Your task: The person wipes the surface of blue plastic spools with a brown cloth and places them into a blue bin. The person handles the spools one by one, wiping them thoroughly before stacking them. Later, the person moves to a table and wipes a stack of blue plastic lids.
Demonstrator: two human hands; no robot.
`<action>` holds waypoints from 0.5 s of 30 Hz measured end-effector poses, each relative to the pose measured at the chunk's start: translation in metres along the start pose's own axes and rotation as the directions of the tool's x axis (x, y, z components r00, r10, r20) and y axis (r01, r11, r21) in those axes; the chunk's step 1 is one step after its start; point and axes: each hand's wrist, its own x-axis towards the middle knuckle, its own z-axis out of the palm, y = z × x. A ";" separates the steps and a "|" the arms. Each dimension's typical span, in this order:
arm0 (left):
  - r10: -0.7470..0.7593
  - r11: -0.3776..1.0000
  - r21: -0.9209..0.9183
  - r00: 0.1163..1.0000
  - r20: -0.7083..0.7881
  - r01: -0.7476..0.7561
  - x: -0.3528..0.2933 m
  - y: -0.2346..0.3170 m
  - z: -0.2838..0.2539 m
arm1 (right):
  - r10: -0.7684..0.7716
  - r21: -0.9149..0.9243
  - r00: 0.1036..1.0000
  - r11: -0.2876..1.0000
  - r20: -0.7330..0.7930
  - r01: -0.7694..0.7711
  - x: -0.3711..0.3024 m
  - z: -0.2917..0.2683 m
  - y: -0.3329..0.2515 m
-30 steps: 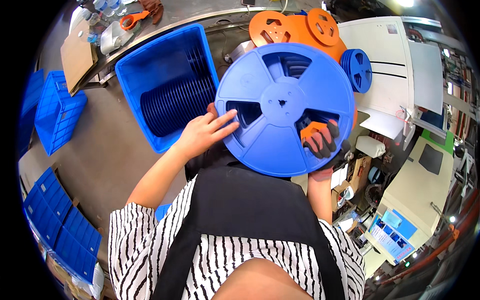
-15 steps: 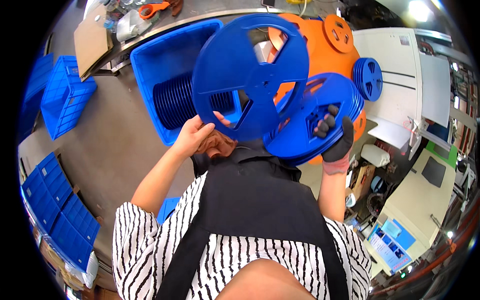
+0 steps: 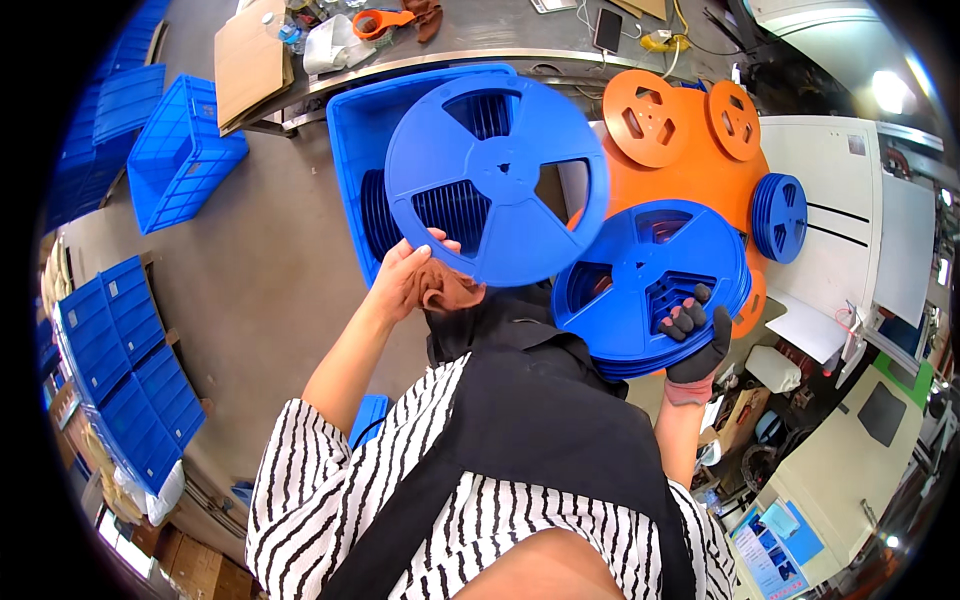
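Observation:
My bare left hand (image 3: 405, 282) is closed on the lower rim of a blue plastic reel disc (image 3: 520, 220), with a brown cloth (image 3: 448, 288) bunched in the same grip. The disc is held up, its broad face toward me, partly covering a blue bin (image 3: 345, 130) in which several dark blue discs (image 3: 377, 220) stand on edge. To the right, my right hand (image 3: 700, 345), in a black and pink glove, is closed around the near rim of a stack of blue reel discs (image 3: 620, 325). Its fingers curl at a cutout of the top disc.
Beyond the stack is an orange surface (image 3: 690, 180) with orange discs (image 3: 640, 148) and a small blue disc pile (image 3: 780, 215). A metal table (image 3: 470, 35) runs along the far side. Blue crates (image 3: 185, 160) stand on the floor at left; a white cabinet (image 3: 840, 170) is at right.
The disc in my left hand has turned in its tilt and now lies further over the bin. My view has shifted, so the surroundings sit further right. Both hands keep their grips.

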 end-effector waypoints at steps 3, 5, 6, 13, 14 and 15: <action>0.029 0.988 0.152 0.985 -0.172 -0.002 0.019 0.001 -0.005 | 0.011 -0.010 0.999 1.000 0.037 -0.010 0.002 -0.002 0.001; 0.064 0.942 0.332 0.945 -0.321 0.049 0.044 0.001 -0.010 | 0.023 0.027 0.998 0.999 0.061 -0.025 0.005 -0.003 0.003; 0.091 0.898 0.428 0.910 -0.404 0.100 0.059 -0.002 -0.017 | 0.014 -0.017 1.000 1.000 -0.015 -0.014 0.004 0.001 0.003; 0.291 0.656 0.735 0.841 -0.456 0.172 0.174 -0.048 -0.086 | -0.028 -0.109 0.993 0.994 -0.117 0.015 0.002 0.000 0.000; 0.291 0.637 0.749 0.843 -0.452 0.182 0.185 -0.050 -0.082 | -0.028 -0.112 0.994 0.994 -0.106 0.016 0.000 -0.003 -0.002; 0.291 0.618 0.763 0.845 -0.449 0.192 0.194 -0.054 -0.078 | -0.028 -0.115 0.995 0.993 -0.095 0.017 -0.001 -0.005 -0.003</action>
